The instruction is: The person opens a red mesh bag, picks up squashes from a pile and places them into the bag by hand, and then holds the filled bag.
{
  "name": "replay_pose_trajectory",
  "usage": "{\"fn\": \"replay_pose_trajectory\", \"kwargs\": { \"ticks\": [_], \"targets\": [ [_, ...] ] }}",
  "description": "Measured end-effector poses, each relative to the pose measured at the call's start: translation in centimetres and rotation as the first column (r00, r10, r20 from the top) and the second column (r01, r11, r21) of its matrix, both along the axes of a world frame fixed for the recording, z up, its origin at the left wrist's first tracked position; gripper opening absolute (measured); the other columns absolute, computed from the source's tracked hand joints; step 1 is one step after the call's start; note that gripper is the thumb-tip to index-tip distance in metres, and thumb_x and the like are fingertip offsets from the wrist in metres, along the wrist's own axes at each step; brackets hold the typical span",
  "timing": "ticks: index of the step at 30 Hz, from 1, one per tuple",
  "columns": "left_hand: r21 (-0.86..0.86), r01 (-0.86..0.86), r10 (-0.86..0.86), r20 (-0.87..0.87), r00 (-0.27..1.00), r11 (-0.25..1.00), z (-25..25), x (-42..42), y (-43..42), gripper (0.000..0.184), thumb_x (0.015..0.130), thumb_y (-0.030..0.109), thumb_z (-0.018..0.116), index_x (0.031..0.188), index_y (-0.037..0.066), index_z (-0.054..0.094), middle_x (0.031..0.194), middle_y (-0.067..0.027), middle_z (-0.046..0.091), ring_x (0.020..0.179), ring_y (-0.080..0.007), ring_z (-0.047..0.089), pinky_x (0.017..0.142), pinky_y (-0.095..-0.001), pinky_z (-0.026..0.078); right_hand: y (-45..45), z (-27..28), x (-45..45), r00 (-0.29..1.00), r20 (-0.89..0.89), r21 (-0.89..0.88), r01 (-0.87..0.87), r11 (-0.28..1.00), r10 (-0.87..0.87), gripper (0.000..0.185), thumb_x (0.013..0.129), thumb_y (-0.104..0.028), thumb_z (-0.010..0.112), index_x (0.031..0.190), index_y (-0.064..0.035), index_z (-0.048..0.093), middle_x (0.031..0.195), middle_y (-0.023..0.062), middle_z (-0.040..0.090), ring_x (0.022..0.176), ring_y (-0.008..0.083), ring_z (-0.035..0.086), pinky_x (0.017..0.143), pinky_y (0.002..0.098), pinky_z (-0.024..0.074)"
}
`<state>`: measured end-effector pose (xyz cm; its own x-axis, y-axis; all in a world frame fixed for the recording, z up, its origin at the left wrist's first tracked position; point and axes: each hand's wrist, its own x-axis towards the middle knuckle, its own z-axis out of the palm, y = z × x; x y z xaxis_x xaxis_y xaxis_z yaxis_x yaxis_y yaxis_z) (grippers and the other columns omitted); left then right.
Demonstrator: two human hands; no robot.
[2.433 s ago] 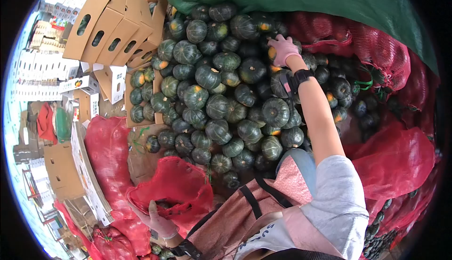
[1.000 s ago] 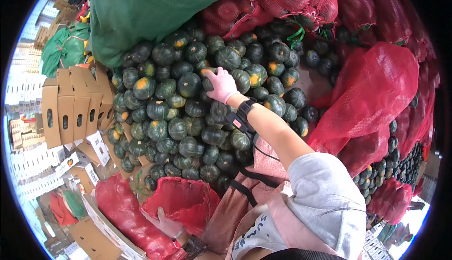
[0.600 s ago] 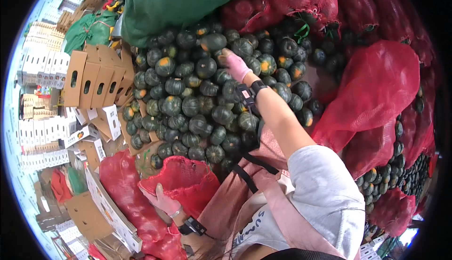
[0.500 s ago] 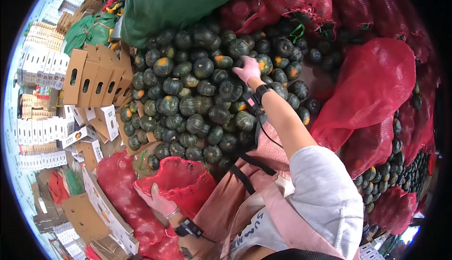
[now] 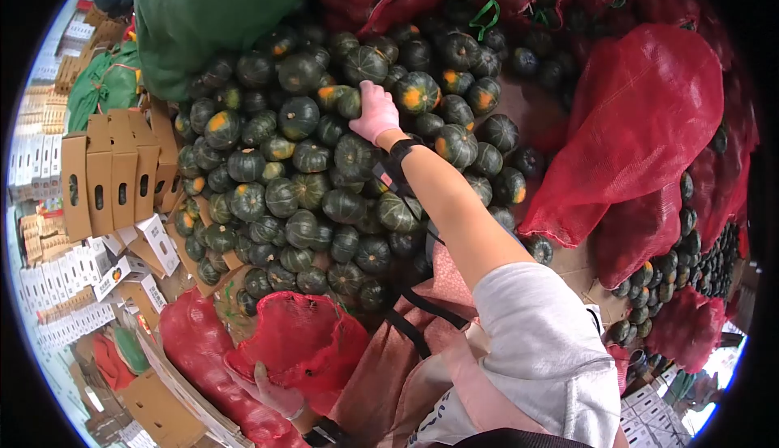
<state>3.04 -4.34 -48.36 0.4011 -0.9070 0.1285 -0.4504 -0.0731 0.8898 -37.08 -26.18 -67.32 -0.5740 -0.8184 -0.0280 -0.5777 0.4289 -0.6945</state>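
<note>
My right hand (image 5: 375, 113), in a pale pink glove, reaches into a big heap of dark green pumpkins. Its fingers are closed against a small green pumpkin (image 5: 349, 103) near the top of the heap. Beside that one lies a pumpkin with orange patches (image 5: 419, 92). Low in the view, my left hand (image 5: 277, 395), also gloved, grips the side of a red mesh bag (image 5: 300, 338). The bag's mouth gapes toward the heap; its bottom is hidden.
A filled red mesh sack (image 5: 195, 346) lies left of the bag. Cardboard boxes (image 5: 114, 176) stand left of the heap. A green cover (image 5: 219, 18) hangs over the far side. More red sacks (image 5: 641, 115) lie at the right.
The view has shifted, so the heap sits further left. My right hand has moved slightly toward the small green pumpkin, which shows more clearly. The mesh bag's mouth looks wider.
</note>
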Motion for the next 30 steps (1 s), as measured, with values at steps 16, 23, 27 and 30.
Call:
{"fn": "replay_pose_trajectory", "kwargs": {
  "ticks": [16,23,27,30],
  "targets": [
    [0.079,-0.057,0.053,0.060,0.997,0.995,0.5,0.6,-0.1,0.067,0.078,0.012,0.057,0.139,0.009,0.031,0.141,-0.0184,0.030,0.124,-0.0334,0.038,0.101,-0.0436,0.035,3.7,0.8,-16.2,0.928,0.344,0.041,-0.168,0.985,0.144,0.069,0.072,-0.052,0.066,0.122,-0.0055,0.052,0.112,0.0183,0.059,0.101,0.0330,0.057,0.086,0.0416,0.0464],
    [0.066,-0.108,0.113,-0.077,0.991,0.992,0.5,-0.7,-0.2,0.066,0.077,0.011,0.055,0.139,0.007,0.031,0.138,-0.0143,0.031,0.120,-0.0267,0.039,0.099,-0.0389,0.037,16.5,-3.8,-7.3,0.932,-0.263,0.136,-0.219,0.966,0.248,0.067,0.059,-0.034,0.075,0.120,-0.0219,0.050,0.132,0.0145,0.040,0.123,0.0376,0.035,0.102,0.0499,0.0273],
    [0.064,-0.164,0.170,-0.100,0.980,0.984,0.8,-2.1,-0.8,0.065,0.078,0.007,0.053,0.138,0.001,0.030,0.137,-0.0148,0.034,0.118,-0.0254,0.040,0.100,-0.0360,0.034,17.3,-0.2,-7.9,0.850,-0.185,0.498,-0.352,0.792,0.493,0.081,0.051,-0.018,0.074,0.125,-0.0288,0.045,0.133,0.0148,0.036,0.117,0.0444,0.037,0.093,0.0501,0.0409],
    [0.077,-0.115,0.125,-0.129,0.984,0.990,0.1,-1.8,-0.5,0.065,0.078,0.006,0.053,0.139,0.001,0.030,0.137,-0.0147,0.034,0.118,-0.0259,0.041,0.100,-0.0360,0.035,16.6,0.2,-8.4,0.949,-0.066,0.420,-0.254,0.871,0.308,0.079,0.050,-0.023,0.075,0.123,-0.0269,0.047,0.130,0.0151,0.038,0.118,0.0415,0.039,0.089,0.0503,0.0429]
  ]
}}
